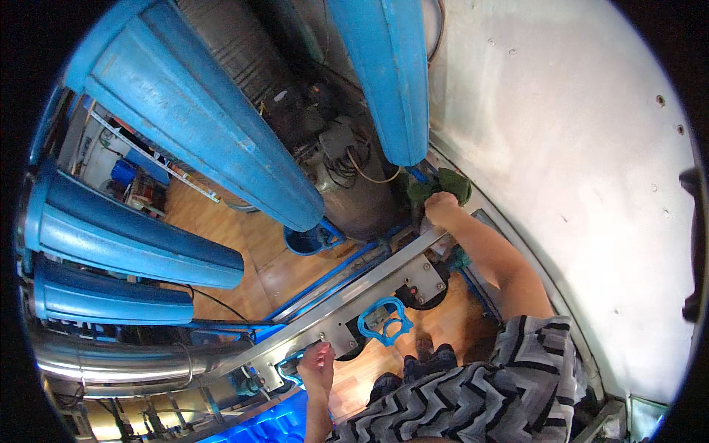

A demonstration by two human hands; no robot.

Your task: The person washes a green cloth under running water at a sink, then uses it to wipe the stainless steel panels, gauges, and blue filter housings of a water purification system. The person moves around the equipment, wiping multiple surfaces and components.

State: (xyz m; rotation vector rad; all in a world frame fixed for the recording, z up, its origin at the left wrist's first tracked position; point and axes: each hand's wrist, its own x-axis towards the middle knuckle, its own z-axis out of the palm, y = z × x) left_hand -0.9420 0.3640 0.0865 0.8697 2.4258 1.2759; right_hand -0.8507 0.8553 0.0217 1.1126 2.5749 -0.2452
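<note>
At the far right of the metal frame, my right hand is closed on a dark green cloth, which bunches out beyond the fingers. The cloth is close below the lower end of an upright blue filter housing. My left hand is curled into a closed shape at the near edge of the long metal rail. Beside its fingers sits a blue plastic handle; what the fingers grip, if anything, is hidden. A blue ring-shaped bracket lies on the rail between my two hands.
Several large blue filter housings, one of them a long one, hang at the left. A shiny steel pipe runs at the lower left. A blue bucket stands beyond the rail. A white wall closes off the right side.
</note>
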